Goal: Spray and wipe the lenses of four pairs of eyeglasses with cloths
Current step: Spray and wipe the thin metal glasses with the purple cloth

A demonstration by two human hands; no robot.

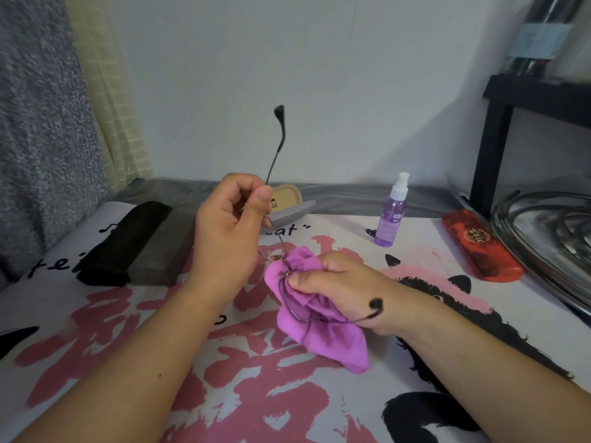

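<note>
Head view. Both bare forearms reach in from the bottom edge, hands meeting over the middle of the table (96, 314), which is covered in a white print with pink brushstrokes and black cat shapes.

Left hand (228, 233): raised, fingers curled into a loose fist, thumb and forefinger pinching the thin-wire eyeglasses (289, 310) at the hinge end near one temple. That temple stands nearly straight up past the knuckles, its dark tip against the wall.

Right hand (335, 286): lower and to the right, wrist close to the table, fingers and thumb closed round a bunched pink-purple cloth (323, 340). The thumb presses the cloth onto the lens nearest it; that lens is mostly hidden in the folds. The cloth's loose end hangs down to the tabletop.

Eyeglasses: held between both hands just above the table, frame tilted, rim very thin and dark. The second temple runs rightward across the right wrist, ending in a black curved tip.

Behind: purple spray bottle (390, 215) with a white nozzle, upright, well apart from the hands. Red glasses case (481, 246) far right. Black and grey cases (140, 244) at left. An open beige-lined case (287, 203) just behind the left hand.
</note>
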